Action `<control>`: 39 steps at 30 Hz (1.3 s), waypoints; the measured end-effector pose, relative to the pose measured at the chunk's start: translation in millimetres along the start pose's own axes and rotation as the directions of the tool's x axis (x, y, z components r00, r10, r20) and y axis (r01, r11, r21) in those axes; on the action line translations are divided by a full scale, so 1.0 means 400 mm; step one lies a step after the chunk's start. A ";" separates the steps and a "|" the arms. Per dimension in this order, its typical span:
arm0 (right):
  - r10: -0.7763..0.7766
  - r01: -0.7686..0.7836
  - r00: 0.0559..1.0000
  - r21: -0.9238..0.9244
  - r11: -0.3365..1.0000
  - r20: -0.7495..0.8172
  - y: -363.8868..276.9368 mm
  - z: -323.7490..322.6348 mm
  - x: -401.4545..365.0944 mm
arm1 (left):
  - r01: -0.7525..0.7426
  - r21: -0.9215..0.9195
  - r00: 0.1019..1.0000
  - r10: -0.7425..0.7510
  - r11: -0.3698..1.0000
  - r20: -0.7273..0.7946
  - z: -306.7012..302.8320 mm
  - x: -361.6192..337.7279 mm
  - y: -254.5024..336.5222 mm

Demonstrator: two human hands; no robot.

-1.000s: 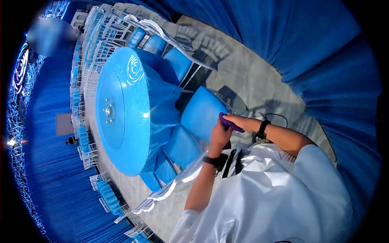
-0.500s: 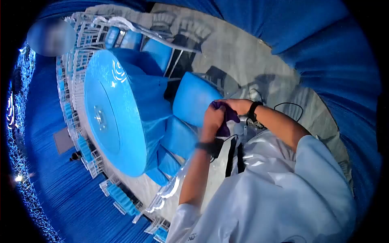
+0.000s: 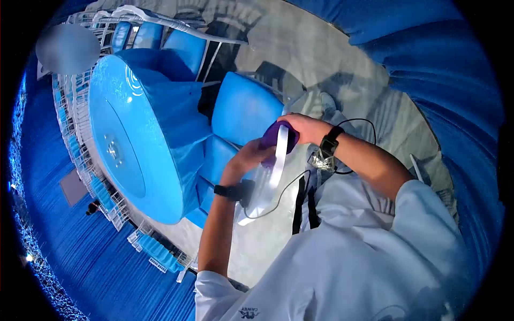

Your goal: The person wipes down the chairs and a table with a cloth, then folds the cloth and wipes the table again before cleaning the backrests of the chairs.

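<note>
A purple cloth point(image 3: 271, 136) is bunched around the upper end of a white chair rail point(image 3: 278, 158). My right hand point(image 3: 306, 128) is closed on the cloth from the far side, its thumb and fingers pressing it to the rail. From the near side, my left hand point(image 3: 249, 157) curls against the same cloth; its fingertips are partly hidden and slightly blurred. Below the hands the rail continues as a curved, clear-looking chair back point(image 3: 261, 195). Both wrists wear black bands, and a thin black cable point(image 3: 292, 188) hangs close to the rail.
To the left stands a round table point(image 3: 160, 182) with a shiny blue cover. Chairs with blue seats point(image 3: 246, 107) surround it. Rows of white chairs point(image 3: 80, 101) line the far side. A blue curtain point(image 3: 433, 64) borders the grey floor point(image 3: 300, 48) on the right.
The cloth, bunched between my hands before, now wraps the white rail. My left hand has moved left and lower. The view has shifted, so table and chairs sit further left.
</note>
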State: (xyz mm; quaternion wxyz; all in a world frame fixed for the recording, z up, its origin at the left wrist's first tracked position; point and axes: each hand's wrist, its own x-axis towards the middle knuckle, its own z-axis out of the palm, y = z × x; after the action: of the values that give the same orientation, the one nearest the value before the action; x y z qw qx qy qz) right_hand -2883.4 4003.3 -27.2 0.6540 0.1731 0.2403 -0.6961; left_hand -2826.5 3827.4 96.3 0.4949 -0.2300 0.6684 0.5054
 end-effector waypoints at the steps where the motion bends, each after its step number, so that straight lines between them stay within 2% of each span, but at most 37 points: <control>1: -0.083 0.096 0.993 -0.162 0.982 0.084 0.005 -0.017 0.013 | -0.114 -0.054 0.992 0.117 0.992 0.057 -0.007 0.013 -0.026; 2: -0.091 0.103 0.993 -0.164 0.981 0.077 0.000 -0.014 0.016 | -0.121 -0.050 0.990 0.124 0.991 0.064 -0.008 0.018 -0.034; 4: 0.096 -0.087 0.991 0.100 0.991 -0.091 -0.011 -0.007 0.030 | -0.055 -0.064 0.998 0.056 0.996 0.017 -0.003 0.041 -0.040; 5: 0.180 -0.146 0.966 0.186 0.972 -0.183 -0.024 0.008 0.030 | -0.037 0.049 0.998 0.035 0.998 0.052 -0.013 0.056 -0.039; 6: 0.101 -0.079 0.973 0.113 0.990 -0.209 -0.010 -0.011 0.041 | -0.038 0.028 0.998 0.037 0.999 0.056 -0.020 0.065 -0.046; 8: 0.091 -0.091 0.995 0.007 0.996 -0.038 -0.013 -0.030 0.019 | -0.075 0.005 0.991 0.074 0.997 0.114 -0.021 0.073 -0.049; 9: -0.163 0.145 0.987 -0.454 0.879 0.000 -0.027 -0.027 -0.035 | 0.029 0.025 0.990 -0.032 0.999 0.138 -0.026 0.077 -0.042; 10: -0.280 0.326 0.945 -0.528 0.784 0.167 0.002 -0.065 -0.008 | 0.049 0.042 0.986 -0.055 0.998 0.158 -0.032 0.073 -0.025; 11: -0.178 0.183 0.983 -0.253 0.950 0.044 0.021 -0.082 0.020 | -0.029 -0.032 0.982 0.034 0.999 0.187 -0.031 0.097 -0.069; 12: -0.045 0.048 0.998 0.067 0.997 -0.045 0.034 -0.087 0.045 | -0.104 -0.106 0.970 0.125 0.989 0.209 -0.026 0.122 -0.111; 13: -0.171 0.171 0.985 -0.018 0.985 0.025 0.046 -0.093 0.052 | -0.107 -0.118 0.968 0.131 0.987 0.216 -0.025 0.135 -0.108; 14: -0.167 0.167 0.986 -0.017 0.986 0.014 0.037 -0.063 0.040 | -0.074 -0.065 0.963 0.088 0.995 0.254 -0.030 0.144 -0.104; 16: -0.024 0.036 0.960 0.036 0.999 -0.280 0.008 -0.012 0.012 | -0.060 -0.003 0.950 0.058 0.998 0.308 -0.046 0.162 -0.090; 17: -0.104 0.088 0.951 -0.067 0.994 -0.290 0.016 -0.023 0.019 | -0.085 0.017 0.948 0.075 0.996 0.308 -0.048 0.169 -0.091; 18: -0.098 0.075 0.946 -0.086 0.993 -0.309 0.026 -0.039 0.020 | -0.105 0.025 0.947 0.092 0.994 0.308 -0.042 0.177 -0.096; 20: -0.033 0.037 0.927 0.003 0.999 -0.374 0.023 -0.028 0.012 | -0.122 0.015 0.945 0.112 0.992 0.306 -0.036 0.192 -0.096; 21: -0.087 0.051 0.945 -0.123 0.991 -0.315 0.033 -0.054 0.022 | -0.128 0.105 0.942 0.088 0.986 0.325 -0.040 0.192 -0.084; 22: -0.074 0.029 0.945 -0.143 0.989 -0.319 0.035 -0.065 0.023 | -0.135 0.198 0.940 0.063 0.971 0.335 -0.047 0.194 -0.073; 23: -0.072 0.005 0.925 -0.177 0.984 -0.372 0.039 -0.067 0.021 | -0.149 0.155 0.951 0.099 0.976 0.292 -0.033 0.191 -0.064; 24: -0.072 -0.018 0.904 -0.207 0.978 -0.421 0.037 -0.074 0.021 | -0.185 0.311 0.964 0.110 0.932 0.244 -0.023 0.192 -0.051; 25: 0.016 -0.084 0.952 -0.210 0.974 -0.305 0.010 -0.080 0.020 | -0.252 0.369 0.959 0.181 0.895 0.216 -0.008 0.201 -0.053; 26: 0.029 -0.100 0.952 -0.219 0.971 -0.304 0.012 -0.086 0.039 | -0.310 0.430 0.949 0.249 0.848 0.194 0.003 0.210 -0.060; 27: 0.045 -0.177 0.921 -0.312 0.934 -0.387 0.011 -0.088 0.053 | -0.366 0.432 0.931 0.321 0.824 0.175 0.009 0.215 -0.066; 28: 0.051 -0.259 0.883 -0.393 0.882 -0.467 0.017 -0.095 0.064 | -0.362 0.419 0.932 0.321 0.833 0.168 0.010 0.209 -0.044; 29: 0.038 -0.331 0.852 -0.481 0.812 -0.521 -0.030 -0.036 0.039 | -0.278 0.476 0.960 0.234 0.834 0.151 0.010 0.204 -0.023; 30: 0.054 -0.347 0.849 -0.478 0.807 -0.525 -0.053 -0.007 0.034 | -0.194 0.530 0.980 0.145 0.825 0.133 0.015 0.204 -0.017; 32: 0.050 -0.428 0.809 -0.530 0.732 -0.585 -0.075 0.017 0.039 | -0.182 0.516 0.983 0.166 0.837 0.077 0.034 0.214 -0.030; 33: 0.008 -0.365 0.827 -0.525 0.769 -0.562 -0.044 -0.014 0.056 | -0.161 0.503 0.987 0.153 0.849 0.058 0.036 0.221 -0.034; 36: 0.022 -0.430 0.794 -0.535 0.727 -0.607 -0.090 0.050 0.050 | -0.135 0.522 0.991 0.120 0.842 0.063 0.062 0.266 -0.073; 37: 0.024 -0.435 0.788 -0.529 0.729 -0.615 -0.078 0.023 0.060 | -0.134 0.549 0.987 0.163 0.825 -0.004 0.071 0.279 -0.091; 38: -0.052 -0.395 0.800 -0.590 0.704 -0.598 -0.051 -0.024 0.075 | -0.128 0.574 0.977 0.204 0.808 -0.069 0.081 0.290 -0.113; 39: -0.120 -0.359 0.809 -0.644 0.675 -0.576 -0.014 -0.059 0.078 | -0.146 0.513 0.981 0.189 0.846 -0.033 0.077 0.313 -0.141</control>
State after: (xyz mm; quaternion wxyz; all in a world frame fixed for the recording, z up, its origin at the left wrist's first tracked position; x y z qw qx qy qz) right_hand -2893.4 3990.8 -63.4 0.6097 0.1163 0.6690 -0.4089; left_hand -2818.2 3857.9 -40.8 0.4640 -0.0529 0.8151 0.3427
